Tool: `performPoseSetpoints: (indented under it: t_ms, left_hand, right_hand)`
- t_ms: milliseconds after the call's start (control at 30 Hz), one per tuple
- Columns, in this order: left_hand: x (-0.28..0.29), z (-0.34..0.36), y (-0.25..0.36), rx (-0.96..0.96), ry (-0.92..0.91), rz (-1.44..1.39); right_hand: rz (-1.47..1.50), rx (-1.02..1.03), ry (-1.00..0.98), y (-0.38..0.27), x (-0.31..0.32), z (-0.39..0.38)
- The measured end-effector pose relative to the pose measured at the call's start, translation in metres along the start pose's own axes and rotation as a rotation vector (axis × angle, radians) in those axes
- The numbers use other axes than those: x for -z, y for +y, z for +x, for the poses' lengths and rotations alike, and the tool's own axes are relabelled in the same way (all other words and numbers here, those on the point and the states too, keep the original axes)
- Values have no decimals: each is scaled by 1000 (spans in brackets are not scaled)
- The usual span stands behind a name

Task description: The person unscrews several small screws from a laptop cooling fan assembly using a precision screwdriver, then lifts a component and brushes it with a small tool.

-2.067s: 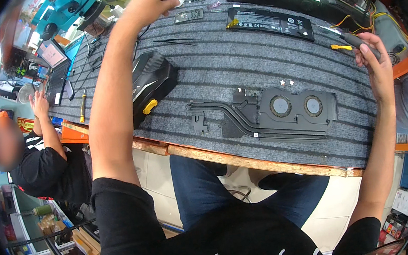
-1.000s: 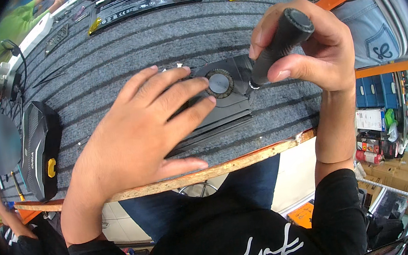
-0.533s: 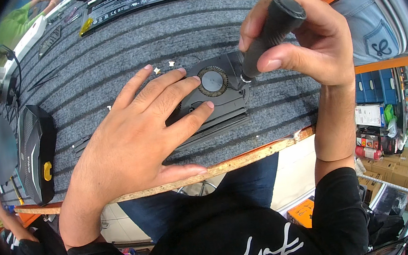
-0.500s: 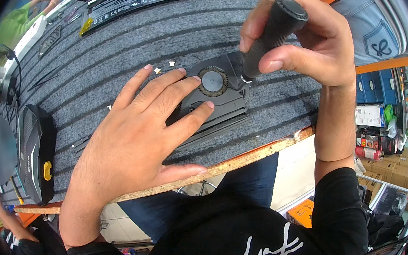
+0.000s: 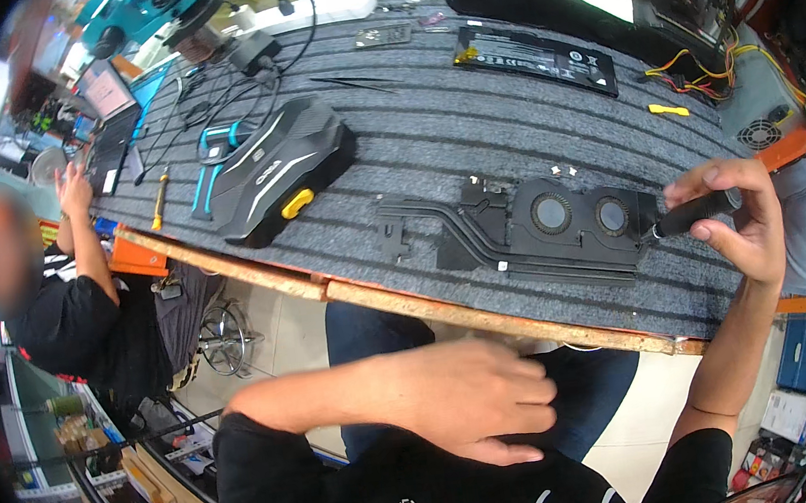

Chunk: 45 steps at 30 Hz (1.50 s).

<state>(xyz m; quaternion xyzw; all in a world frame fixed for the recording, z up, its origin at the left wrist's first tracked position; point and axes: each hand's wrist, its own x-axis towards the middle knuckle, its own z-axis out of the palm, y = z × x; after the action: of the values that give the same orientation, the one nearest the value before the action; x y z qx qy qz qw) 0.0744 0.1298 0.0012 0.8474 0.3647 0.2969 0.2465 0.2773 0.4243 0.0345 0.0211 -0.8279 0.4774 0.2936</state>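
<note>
Head view, fan unit: the flat black fan unit (image 5: 571, 244) is lying on the striped grey mat (image 5: 373, 160), right of centre in the frame, with its left fan (image 5: 552, 214) and right fan (image 5: 612, 216) both sitting in place.
Right hand: at the right of the frame, the right hand (image 5: 751, 212) is gripping the black screwdriver (image 5: 702, 210) between bent fingers and thumb.
Screwdriver tip: it is pointing at the unit's right end; whether it is touching is too small to tell.
Left hand: at lower centre, the left hand (image 5: 479, 397) is hovering off the mat, fingers curled; its palm is hidden, so whether it is holding anything cannot be told.
Battery: the black battery (image 5: 540, 57) is lying loose at upper right.
Progress: screw work seems to be under way at the right end, judging by the tool; the frame is not showing how many screws are done or left.
</note>
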Motion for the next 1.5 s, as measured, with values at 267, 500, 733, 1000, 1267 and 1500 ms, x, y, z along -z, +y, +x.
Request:
performPoseSetpoints:
  t_ms: [267, 500, 733, 1000, 1267, 1500]
  left_hand:
    - [-326, -91, -178, 955, -707, -68]
    - [-392, -121, -164, 951, -1103, -804]
    - [-382, -117, -143, 726, -1124, -744]
    - [-358, -119, -117, 643, -1106, -726]
    - [-357, -141, -134, 682, -1084, -525]
    - [-362, -167, -180, 723, -1021, -486]
  right_hand:
    - [-249, 138, -96, -1, 10, 13]
    - [-252, 87, -54, -3, -5, 14]
    - [-146, 41, -42, 5, -2, 20]
    - [-89, 11, -17, 6, 0, 22]
    - [-117, 21, -10, 0, 0, 19]
    - [-245, 126, -113, -6, -5, 22]
